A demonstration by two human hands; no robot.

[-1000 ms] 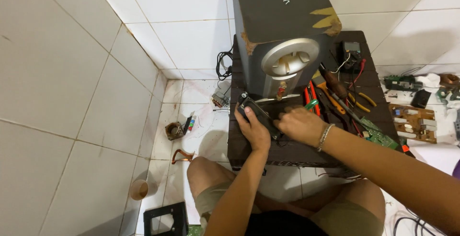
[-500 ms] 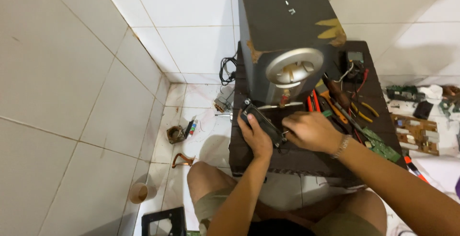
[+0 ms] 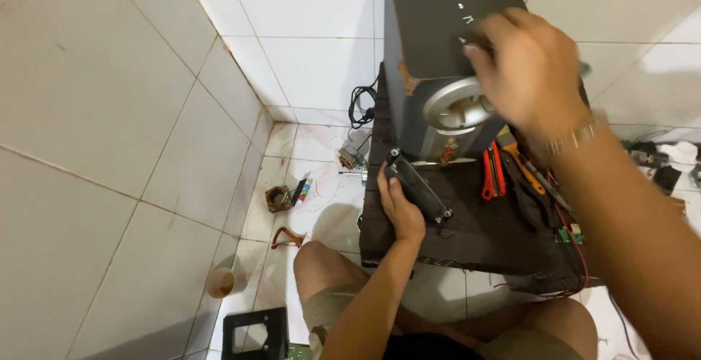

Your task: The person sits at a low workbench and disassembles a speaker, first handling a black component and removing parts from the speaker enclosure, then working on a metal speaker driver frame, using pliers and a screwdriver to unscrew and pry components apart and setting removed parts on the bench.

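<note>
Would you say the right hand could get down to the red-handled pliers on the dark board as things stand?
Probably yes: the right hand is raised by the speaker box, holding nothing visible, and the red-handled pliers lie uncovered just below it.

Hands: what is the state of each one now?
Left hand: closed around a small black part.
Right hand: raised against the grey speaker box; grip cannot be told.

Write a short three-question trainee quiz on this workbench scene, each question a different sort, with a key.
1. True or false: the left hand holds a small black part on the dark table.
2. Where is the right hand? A) on the floor B) raised at the grey speaker cabinet C) on the orange-handled pliers
3. Fill in: the cabinet's silver round port faces the ____.

Key: 1 true; 2 B; 3 person
</note>
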